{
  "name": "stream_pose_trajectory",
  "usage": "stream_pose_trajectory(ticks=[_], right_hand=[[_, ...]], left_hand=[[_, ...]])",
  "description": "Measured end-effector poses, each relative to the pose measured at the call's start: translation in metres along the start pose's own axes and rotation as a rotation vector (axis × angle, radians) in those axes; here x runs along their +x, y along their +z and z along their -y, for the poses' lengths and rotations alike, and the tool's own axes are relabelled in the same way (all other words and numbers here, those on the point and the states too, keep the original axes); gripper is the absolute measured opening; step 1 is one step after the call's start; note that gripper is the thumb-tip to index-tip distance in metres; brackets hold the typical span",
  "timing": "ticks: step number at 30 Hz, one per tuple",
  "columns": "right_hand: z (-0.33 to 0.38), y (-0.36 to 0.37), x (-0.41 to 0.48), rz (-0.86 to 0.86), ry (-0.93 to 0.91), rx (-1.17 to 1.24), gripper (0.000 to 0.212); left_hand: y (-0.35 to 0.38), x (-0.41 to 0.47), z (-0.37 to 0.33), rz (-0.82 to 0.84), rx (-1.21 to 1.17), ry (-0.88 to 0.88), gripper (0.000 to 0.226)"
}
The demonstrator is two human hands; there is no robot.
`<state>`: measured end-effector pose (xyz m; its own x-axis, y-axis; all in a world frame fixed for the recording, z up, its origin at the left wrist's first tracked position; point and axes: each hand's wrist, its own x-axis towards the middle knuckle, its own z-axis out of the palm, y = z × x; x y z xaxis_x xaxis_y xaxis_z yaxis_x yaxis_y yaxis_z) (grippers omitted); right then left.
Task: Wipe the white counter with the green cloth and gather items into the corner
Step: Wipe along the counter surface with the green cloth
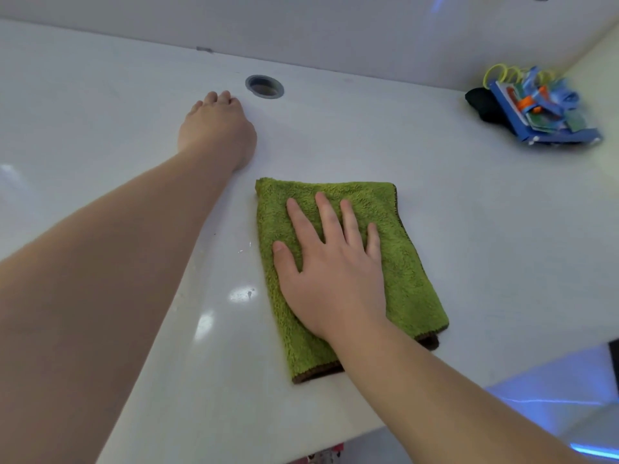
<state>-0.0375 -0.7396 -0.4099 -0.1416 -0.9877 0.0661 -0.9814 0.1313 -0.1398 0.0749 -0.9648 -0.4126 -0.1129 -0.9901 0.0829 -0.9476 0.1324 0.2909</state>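
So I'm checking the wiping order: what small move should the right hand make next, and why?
Probably slide the green cloth leftward: the right hand lies flat on it, and dark specks show on the white counter just left of its edge.

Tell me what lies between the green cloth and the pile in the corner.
Head view: only bare white counter between green cloth and corner pile.

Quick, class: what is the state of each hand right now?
Left hand: on the counter, fingers unclear.
Right hand: open, pressing the cloth.
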Motion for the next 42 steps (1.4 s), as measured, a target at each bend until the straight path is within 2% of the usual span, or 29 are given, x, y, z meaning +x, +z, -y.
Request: stream_pose_trajectory(ticks=[9, 18, 30, 42], right_hand=[[0.006, 0.003, 0.011, 0.017, 0.006, 0.007, 0.064], [0.003, 0.013, 0.12, 0.047, 0.004, 0.003, 0.066], [0.006, 0.023, 0.253, 0.052, -0.081, -0.007, 0.067], [0.016, 0.03, 0.31, 0.066, -0.129, 0.017, 0.068]], left_hand=[[-0.001, 0.003, 0.001, -0.017, -0.002, 0.012, 0.046], [0.003, 0.007, 0.002, 0.001, -0.004, 0.055, 0.049], [0.009, 0.009, 0.002, 0.015, -0.057, -0.05, 0.057], [0.002, 0.003, -0.001, 0.023, -0.055, -0.09, 0.059]])
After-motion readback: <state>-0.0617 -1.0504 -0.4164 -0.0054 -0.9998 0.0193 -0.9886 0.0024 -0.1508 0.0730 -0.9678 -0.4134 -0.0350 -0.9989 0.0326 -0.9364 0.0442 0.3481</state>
